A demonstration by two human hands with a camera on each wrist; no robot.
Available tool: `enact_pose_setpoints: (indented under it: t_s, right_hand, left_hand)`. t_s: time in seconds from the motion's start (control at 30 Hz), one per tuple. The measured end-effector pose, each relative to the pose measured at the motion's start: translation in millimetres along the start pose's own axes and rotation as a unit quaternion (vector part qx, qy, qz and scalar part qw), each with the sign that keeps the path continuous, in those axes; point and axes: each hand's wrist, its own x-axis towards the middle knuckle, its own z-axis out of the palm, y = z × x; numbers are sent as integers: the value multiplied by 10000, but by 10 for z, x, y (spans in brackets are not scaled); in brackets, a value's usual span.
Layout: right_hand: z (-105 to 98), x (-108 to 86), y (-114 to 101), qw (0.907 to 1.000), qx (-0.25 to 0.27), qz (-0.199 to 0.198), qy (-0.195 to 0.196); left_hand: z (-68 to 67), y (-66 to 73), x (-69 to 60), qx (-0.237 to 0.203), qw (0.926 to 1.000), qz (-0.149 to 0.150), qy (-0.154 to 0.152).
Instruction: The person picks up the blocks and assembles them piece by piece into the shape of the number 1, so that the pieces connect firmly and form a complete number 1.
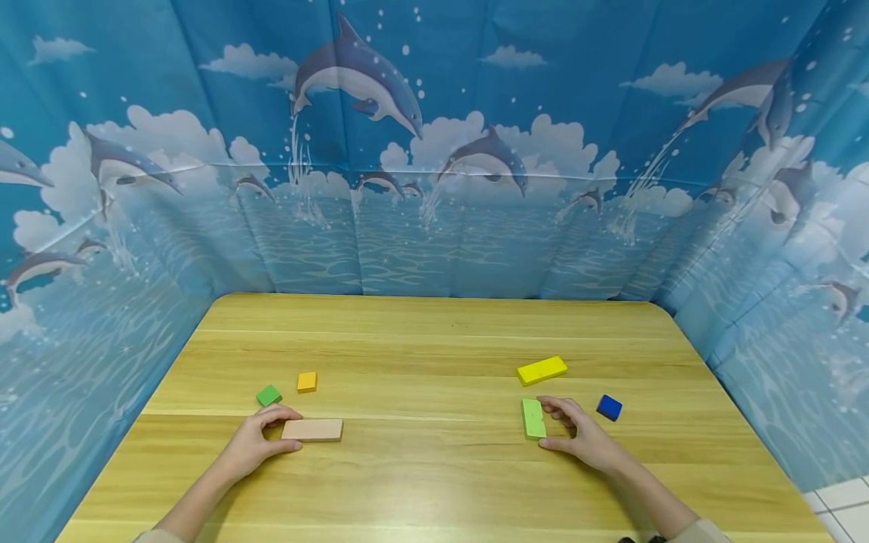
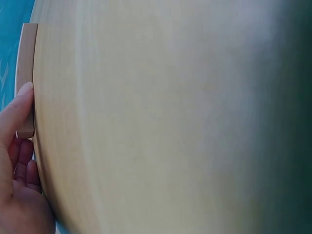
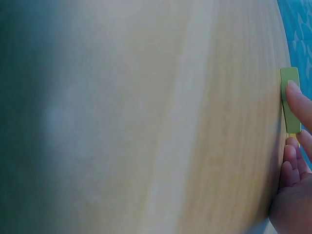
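Note:
At the left of the head view, my left hand pinches the left end of a pale beige wooden block lying on the table. The left wrist view shows the thumb on the side of that block. My right hand holds a light green block between thumb and fingers at its right side. In the right wrist view the thumb lies against the green block; its other fingers are partly hidden.
Beyond the left hand lie a green square block and an orange block. A long yellow block sits behind the light green one, and a blue block is right of the right hand. Dolphin-printed curtains surround the wooden table.

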Motion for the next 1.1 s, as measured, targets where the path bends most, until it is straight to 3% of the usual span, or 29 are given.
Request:
enact_pose_setpoints:
  t_s: [0.37, 0.73, 1.1]
  right_hand:
    - [-4, -7, -13, 10000, 89, 21, -31]
    - [-1, -13, -11, 9998, 211, 46, -31]
    - [2, -7, 1, 9997, 211, 90, -25]
  left_hand:
    - [55, -301, 0, 126, 9998, -156, 1]
    - [35, -276, 11, 90, 9984, -563, -53]
    - [127, -124, 90, -207, 9985, -488, 133]
